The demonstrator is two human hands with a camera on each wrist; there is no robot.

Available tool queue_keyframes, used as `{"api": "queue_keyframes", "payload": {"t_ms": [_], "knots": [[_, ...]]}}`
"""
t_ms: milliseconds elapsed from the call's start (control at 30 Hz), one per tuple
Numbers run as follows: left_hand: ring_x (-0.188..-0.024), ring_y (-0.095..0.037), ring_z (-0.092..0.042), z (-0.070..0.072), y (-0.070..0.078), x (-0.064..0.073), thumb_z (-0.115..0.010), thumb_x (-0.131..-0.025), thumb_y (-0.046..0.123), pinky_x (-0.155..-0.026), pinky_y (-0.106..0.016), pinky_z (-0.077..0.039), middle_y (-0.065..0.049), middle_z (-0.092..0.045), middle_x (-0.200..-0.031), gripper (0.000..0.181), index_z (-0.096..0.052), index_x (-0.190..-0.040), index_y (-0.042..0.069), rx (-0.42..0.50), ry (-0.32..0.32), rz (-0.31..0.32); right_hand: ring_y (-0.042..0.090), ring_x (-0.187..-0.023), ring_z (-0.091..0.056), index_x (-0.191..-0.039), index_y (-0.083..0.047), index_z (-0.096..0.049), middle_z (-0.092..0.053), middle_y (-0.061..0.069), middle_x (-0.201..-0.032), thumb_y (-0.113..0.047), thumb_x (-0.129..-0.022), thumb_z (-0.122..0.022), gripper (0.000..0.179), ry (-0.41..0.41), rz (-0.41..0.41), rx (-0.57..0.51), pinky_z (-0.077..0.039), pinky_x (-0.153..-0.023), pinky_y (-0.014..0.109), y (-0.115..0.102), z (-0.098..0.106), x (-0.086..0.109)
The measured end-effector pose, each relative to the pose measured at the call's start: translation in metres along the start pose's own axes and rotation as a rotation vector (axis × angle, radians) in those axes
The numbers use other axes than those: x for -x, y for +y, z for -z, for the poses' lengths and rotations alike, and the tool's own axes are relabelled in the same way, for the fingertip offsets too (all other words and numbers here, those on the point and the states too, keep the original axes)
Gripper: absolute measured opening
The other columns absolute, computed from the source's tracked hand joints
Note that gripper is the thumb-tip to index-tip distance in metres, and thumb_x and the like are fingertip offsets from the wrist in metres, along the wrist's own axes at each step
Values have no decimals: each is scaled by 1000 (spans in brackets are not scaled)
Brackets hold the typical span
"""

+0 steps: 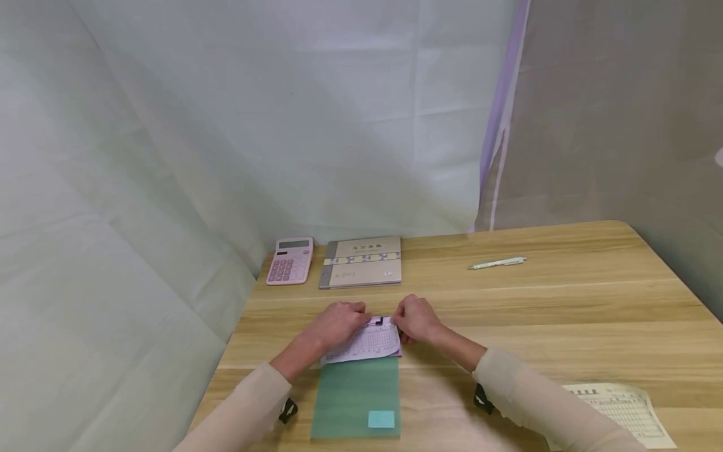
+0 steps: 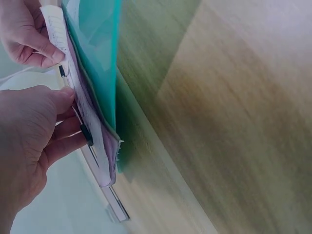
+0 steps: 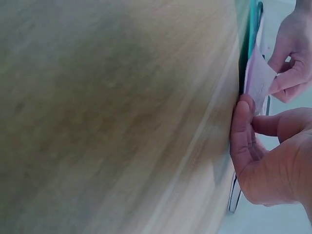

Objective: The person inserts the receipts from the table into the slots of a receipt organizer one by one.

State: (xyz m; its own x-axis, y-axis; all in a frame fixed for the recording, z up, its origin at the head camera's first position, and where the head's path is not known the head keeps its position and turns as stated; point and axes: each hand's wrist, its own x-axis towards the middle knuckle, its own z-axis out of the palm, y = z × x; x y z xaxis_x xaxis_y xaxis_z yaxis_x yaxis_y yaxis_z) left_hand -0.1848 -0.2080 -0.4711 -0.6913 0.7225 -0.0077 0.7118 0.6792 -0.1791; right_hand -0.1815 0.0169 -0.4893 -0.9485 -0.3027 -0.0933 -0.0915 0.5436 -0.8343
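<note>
A stack of printed sheets (image 1: pixel 373 342) lies at the head of a translucent green plastic cover (image 1: pixel 356 392). Along the stack's far edge runs a thin paper fastener with black sliders (image 2: pixel 86 134). My left hand (image 1: pixel 341 323) pinches this fastener, thumb on the near side and fingers around a slider in the left wrist view. At the far right corner, my right hand (image 1: pixel 417 319) pinches the sheets between thumb and curled fingers, close to the other black slider (image 2: pixel 62 70). A purple backing edge shows under the sheets. The near edge of the paper curls up.
Farther back on the wooden table (image 1: pixel 542 326) lie a pink calculator (image 1: pixel 290 270) and a beige notebook (image 1: pixel 364 265). A pen (image 1: pixel 497 263) rests to their right. Another printed sheet (image 1: pixel 627 414) lies by the right sleeve. Curtains hang behind and on the left.
</note>
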Motion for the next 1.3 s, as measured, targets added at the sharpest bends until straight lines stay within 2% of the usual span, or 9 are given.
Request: {"api": "queue_keyframes", "payload": {"t_ms": [167,400,567,833,1000,1200,1300], "knots": [[-80,-12,-68,-1,2,0,-70,-105,21,-73,-26,-59,1,-72,-104,18,-81,-119,21,14,-5,28,14,-41,-61,-78,-4,-68,-63,4,-54,-4,-99,-73,21,10,28,27,-51,-40,26,1,-1,1],[-81,-12,-68,-1,3,0,-72,-104,22,-74,-26,-59,1,-72,-104,18,-81,-120,20,34,1,41,13,-43,-58,-77,-8,-64,-62,3,-57,-5,-97,-75,24,-5,58,59,-46,-40,23,0,-2,3],[-83,-13,-69,-3,4,1,-68,-107,21,-76,-27,-59,0,-73,-108,20,-80,-122,20,15,4,43,9,-46,-55,-72,-10,-65,-61,-2,-60,-5,-95,-77,27,68,82,135,-40,-42,20,2,-8,2],[-84,-14,-69,-5,3,3,-64,-108,20,-75,-28,-59,0,-72,-108,21,-80,-122,20,3,19,38,12,-55,-54,-69,-12,-65,-61,-3,-65,-9,-92,-82,28,151,77,204,-41,-49,25,1,-12,3],[-81,-10,-65,-5,3,4,-68,-106,21,-76,-26,-59,1,-71,-106,20,-81,-122,20,42,28,54,12,-57,-53,-69,-12,-65,-60,-3,-65,-11,-91,-83,28,102,74,210,-40,-50,25,-1,-7,1],[-77,-8,-60,-4,3,4,-73,-104,22,-73,-24,-57,3,-70,-103,19,-82,-120,20,76,34,60,15,-70,-59,-93,-6,-68,-67,1,-80,-9,-90,-85,17,36,103,197,-48,-63,29,-4,6,-6],[-76,-7,-58,-4,3,3,-73,-103,22,-71,-23,-55,3,-70,-101,18,-82,-119,20,72,31,59,14,-69,-61,-95,-4,-74,-70,2,-81,-6,-93,-82,9,-11,114,195,-50,-62,28,-7,9,-8]]}}
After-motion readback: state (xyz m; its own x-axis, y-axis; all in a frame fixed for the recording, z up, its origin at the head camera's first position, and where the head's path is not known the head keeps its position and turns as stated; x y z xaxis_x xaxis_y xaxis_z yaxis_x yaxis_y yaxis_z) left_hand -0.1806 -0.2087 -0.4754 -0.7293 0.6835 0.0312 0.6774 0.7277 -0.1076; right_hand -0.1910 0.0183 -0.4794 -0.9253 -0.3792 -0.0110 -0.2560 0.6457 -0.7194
